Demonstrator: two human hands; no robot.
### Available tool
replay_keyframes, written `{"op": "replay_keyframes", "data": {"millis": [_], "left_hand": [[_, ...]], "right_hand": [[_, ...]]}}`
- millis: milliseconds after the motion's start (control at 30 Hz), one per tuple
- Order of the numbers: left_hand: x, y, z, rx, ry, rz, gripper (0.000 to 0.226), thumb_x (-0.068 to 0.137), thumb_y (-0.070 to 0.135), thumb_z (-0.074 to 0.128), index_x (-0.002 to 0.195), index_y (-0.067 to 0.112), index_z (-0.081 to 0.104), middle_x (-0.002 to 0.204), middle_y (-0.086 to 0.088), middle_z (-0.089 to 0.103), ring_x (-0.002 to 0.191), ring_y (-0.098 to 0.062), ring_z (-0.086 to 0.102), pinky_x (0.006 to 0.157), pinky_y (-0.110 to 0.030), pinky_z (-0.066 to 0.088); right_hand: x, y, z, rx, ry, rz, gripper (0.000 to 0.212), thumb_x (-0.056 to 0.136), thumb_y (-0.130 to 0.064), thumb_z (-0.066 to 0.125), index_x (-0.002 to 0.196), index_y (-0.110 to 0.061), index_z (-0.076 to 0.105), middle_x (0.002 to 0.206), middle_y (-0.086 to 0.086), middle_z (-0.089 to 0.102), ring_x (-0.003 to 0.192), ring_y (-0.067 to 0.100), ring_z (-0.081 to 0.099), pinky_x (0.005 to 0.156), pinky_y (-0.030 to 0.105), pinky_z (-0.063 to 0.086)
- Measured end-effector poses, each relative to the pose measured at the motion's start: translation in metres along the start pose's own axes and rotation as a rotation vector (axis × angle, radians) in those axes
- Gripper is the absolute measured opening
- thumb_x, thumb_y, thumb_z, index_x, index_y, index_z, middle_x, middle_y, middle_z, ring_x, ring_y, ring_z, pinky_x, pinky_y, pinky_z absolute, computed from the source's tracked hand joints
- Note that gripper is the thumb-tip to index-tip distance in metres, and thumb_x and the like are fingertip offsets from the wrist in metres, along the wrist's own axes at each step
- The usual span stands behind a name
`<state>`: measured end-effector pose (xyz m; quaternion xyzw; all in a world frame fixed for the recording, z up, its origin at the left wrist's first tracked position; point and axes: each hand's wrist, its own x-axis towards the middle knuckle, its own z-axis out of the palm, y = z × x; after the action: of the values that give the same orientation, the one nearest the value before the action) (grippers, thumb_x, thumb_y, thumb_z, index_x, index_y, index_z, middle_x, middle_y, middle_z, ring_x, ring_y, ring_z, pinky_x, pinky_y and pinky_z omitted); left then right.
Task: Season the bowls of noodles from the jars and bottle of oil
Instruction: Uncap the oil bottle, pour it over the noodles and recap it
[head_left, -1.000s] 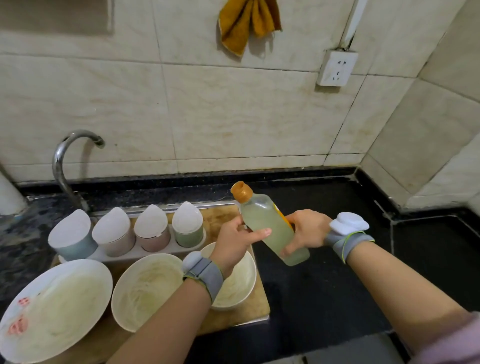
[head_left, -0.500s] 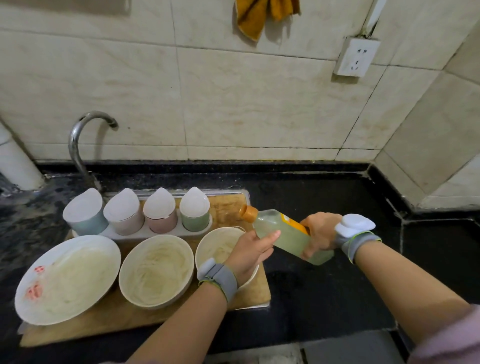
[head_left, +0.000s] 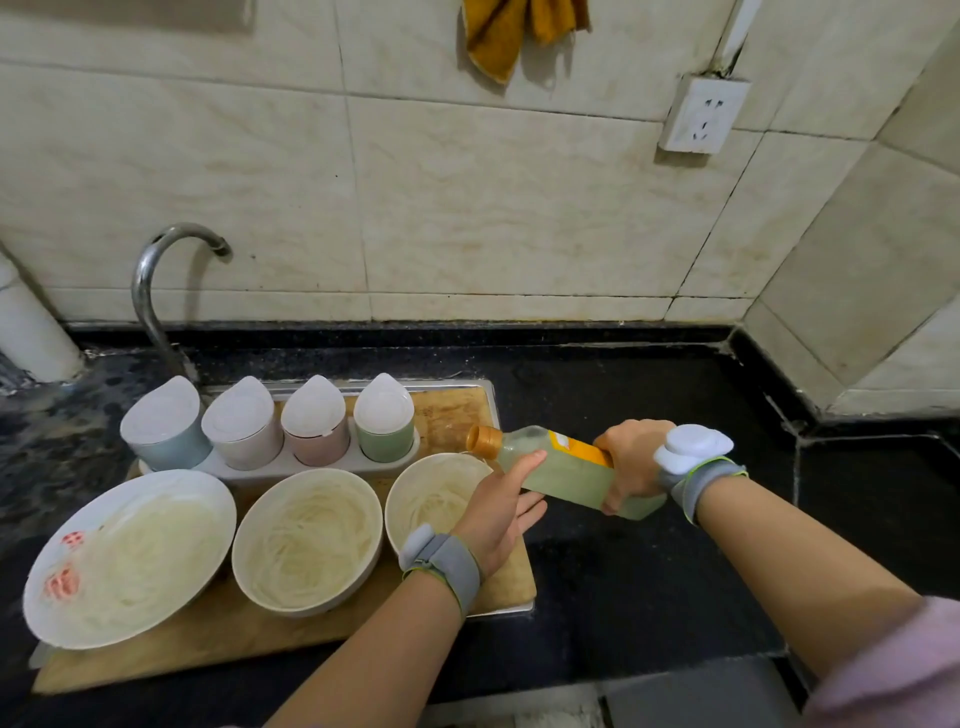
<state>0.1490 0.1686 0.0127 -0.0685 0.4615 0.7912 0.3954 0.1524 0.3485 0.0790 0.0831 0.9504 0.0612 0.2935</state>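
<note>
right hand: gripping the bottle, tipped almost flat over the right bowl
left hand: open, fingertips on bottle

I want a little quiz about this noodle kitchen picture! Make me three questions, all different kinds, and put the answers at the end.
1. True or false: the cap of the bottle is off.
2. How many jars stand in the rack behind the bowls?
3. Which hand grips the bottle's base? A) left hand B) right hand C) neither

Key:
1. False: the orange cap is on, and the bottle is tipped over the rightmost bowl.
2. Four.
3. B: the right hand wraps the base; the left hand is open, its fingertips by the bottle's neck.
</note>
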Motion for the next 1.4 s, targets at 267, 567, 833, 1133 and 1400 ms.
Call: {"op": "replay_keyframes", "data": {"millis": [267, 567, 833, 1133, 1400], "left_hand": [[0.003, -0.004, 0.001, 0.016, -0.003, -0.014, 0.034, 0.093, 0.031, 0.060, 0.124, 0.023, 0.047, 0.117, 0.002, 0.062, 0.121, -0.024, 0.056, 0.109, -0.038, 0.042], [0.005, -0.008, 0.002, 0.000, -0.012, -0.017, 0.037, 0.093, 0.031, 0.059, 0.127, 0.022, 0.047, 0.130, -0.006, 0.060, 0.123, -0.024, 0.057, 0.107, -0.037, 0.043], [0.004, -0.008, 0.004, -0.027, -0.030, -0.010, 0.025, 0.094, 0.029, 0.054, 0.119, 0.024, 0.051, 0.129, -0.007, 0.061, 0.123, -0.024, 0.056, 0.105, -0.036, 0.044], [0.004, -0.010, 0.003, -0.062, -0.056, -0.014, 0.027, 0.095, 0.030, 0.051, 0.121, 0.022, 0.049, 0.132, -0.008, 0.059, 0.126, -0.025, 0.055, 0.104, -0.036, 0.042], [0.003, -0.009, 0.002, -0.084, -0.044, -0.021, 0.040, 0.095, 0.031, 0.051, 0.133, 0.019, 0.045, 0.133, -0.008, 0.059, 0.121, -0.024, 0.057, 0.100, -0.034, 0.045]], "right_hand": [[-0.002, 0.004, -0.003, -0.057, 0.023, 0.015, 0.056, 0.052, -0.058, 0.076, 0.100, -0.032, 0.062, 0.091, -0.006, 0.067, 0.081, 0.021, 0.066, 0.071, 0.033, 0.054], [-0.003, 0.007, -0.005, -0.097, 0.029, 0.017, 0.057, 0.054, -0.058, 0.076, 0.101, -0.031, 0.061, 0.091, -0.006, 0.066, 0.081, 0.021, 0.065, 0.071, 0.033, 0.054], [-0.007, 0.008, -0.010, -0.136, 0.056, 0.013, 0.055, 0.056, -0.056, 0.076, 0.103, -0.031, 0.062, 0.093, -0.006, 0.067, 0.082, 0.020, 0.065, 0.070, 0.031, 0.052], [-0.010, 0.006, -0.015, -0.177, 0.052, 0.015, 0.054, 0.057, -0.057, 0.077, 0.102, -0.029, 0.062, 0.093, -0.005, 0.066, 0.082, 0.020, 0.064, 0.068, 0.030, 0.050], [-0.014, 0.002, -0.020, -0.214, 0.039, 0.018, 0.054, 0.057, -0.055, 0.077, 0.101, -0.028, 0.062, 0.089, -0.006, 0.063, 0.078, 0.020, 0.062, 0.064, 0.029, 0.046]]}}
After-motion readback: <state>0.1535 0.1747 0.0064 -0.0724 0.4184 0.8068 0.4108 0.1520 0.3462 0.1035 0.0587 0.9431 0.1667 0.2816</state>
